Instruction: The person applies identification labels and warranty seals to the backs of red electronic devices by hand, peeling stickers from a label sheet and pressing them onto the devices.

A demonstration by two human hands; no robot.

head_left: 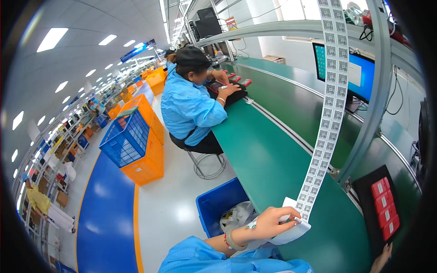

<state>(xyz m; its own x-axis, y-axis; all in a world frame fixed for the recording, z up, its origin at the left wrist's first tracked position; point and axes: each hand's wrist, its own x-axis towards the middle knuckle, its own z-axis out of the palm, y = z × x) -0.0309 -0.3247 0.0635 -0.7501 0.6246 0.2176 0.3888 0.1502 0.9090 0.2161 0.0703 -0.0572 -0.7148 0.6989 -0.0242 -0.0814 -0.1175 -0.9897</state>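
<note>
On the near part of the green bench [268,150], the left hand [268,223] has its thumb and forefinger pinching the lower end of a strip of labels [331,100]. The strip's long axis climbs from those fingertips, above the bench, leaning a little right before steepening and leaving at the upper edge of the view. It is thin, white and ribbon-like, gently curved, with two columns of small square black codes; beneath the hand, pale backing curls into a loose, smooth fold.

The right hand [382,260] is at the near end of a flat black tray [366,195] on the bench's right side; mostly cut off by the dim rim, its fingers could be gripping or merely touching, and I cannot tell which. In the tray, four red boxes [383,205] with rounded corners and white labels form a row running away from that hand.

Left of the bench, below its edge, a blue plastic bin [205,216] holds crumpled, translucent plastic [239,216]. Farther along the same side, a person in blue [191,100] sits on a wire-ringed stool [207,170], both hands over the bench. Left of them are a latticed blue crate [129,141] and orange crates [148,166]. Across the bench, the strip blocks part of a monitor [364,82], beside a grey metal post [383,59].
</note>
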